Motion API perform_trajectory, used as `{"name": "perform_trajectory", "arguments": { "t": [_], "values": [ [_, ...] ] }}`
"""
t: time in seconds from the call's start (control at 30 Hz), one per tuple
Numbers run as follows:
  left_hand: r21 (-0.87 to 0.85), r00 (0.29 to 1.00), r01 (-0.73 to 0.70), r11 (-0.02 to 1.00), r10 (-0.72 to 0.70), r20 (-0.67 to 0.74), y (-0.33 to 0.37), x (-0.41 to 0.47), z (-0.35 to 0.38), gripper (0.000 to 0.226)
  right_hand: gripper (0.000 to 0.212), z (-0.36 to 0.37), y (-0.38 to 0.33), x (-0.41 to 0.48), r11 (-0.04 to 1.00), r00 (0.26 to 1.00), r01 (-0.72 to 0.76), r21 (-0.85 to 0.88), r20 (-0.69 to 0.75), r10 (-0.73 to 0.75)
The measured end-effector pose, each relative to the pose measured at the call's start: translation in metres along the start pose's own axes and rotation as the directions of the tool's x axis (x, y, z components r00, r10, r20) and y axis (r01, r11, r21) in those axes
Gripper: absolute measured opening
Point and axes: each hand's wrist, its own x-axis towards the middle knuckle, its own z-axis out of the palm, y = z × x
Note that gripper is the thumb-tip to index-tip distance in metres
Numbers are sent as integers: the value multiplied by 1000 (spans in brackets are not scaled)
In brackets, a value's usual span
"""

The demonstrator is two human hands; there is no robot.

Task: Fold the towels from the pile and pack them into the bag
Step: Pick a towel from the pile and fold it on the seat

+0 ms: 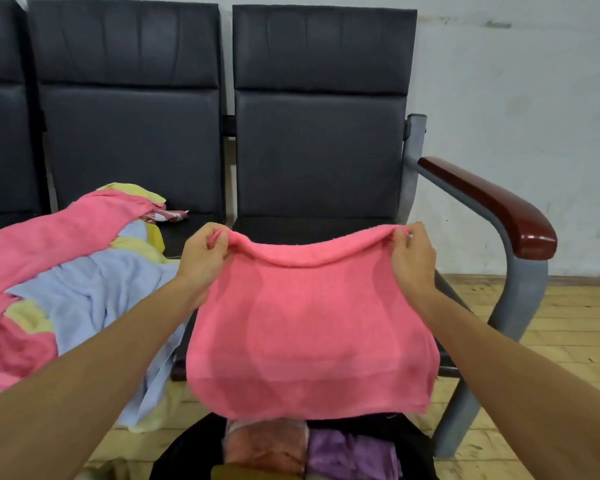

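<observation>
A pink towel [309, 327] hangs doubled over in the air in front of the right-hand seat. My left hand [203, 252] pinches its top left corner and my right hand [411, 254] pinches its top right corner. Below it, on the floor at the bottom edge, stands an open black bag [184, 452] with a folded peach towel [265, 445] and a folded purple towel [350, 452] inside. The pile of towels [66, 278], pink, light blue and yellow, lies on the left seat and spills over its front edge.
A row of black padded chairs [319, 140] stands against a white wall. A grey metal frame with a dark red armrest [492, 206] rises at the right. The floor [568, 341] is yellowish wood.
</observation>
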Motion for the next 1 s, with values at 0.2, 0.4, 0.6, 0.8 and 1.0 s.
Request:
{"name": "perform_trajectory", "arguments": {
  "t": [0.2,0.4,0.6,0.8,1.0],
  "values": [
    [21,993,-117,993,118,-10,-11,48,18,27,20,36,7,44,993,1000,22,115,-6,-22],
    [112,992,-122,986,119,38,-32,50,21,24,19,43,24,54,997,998,11,80,55,-16],
    [186,995,-64,981,49,88,-35,27,-14,23,15,22,39,38,997,995,-40,63,89,35],
    [355,969,-113,928,24,245,-14,-6,-49,23,21,-14,14,3,995,960,54,-85,279,-29],
    [525,885,-174,833,-101,455,-27,-29,-68,19,18,-37,22,-22,886,764,259,-385,643,57]
  ]
}}
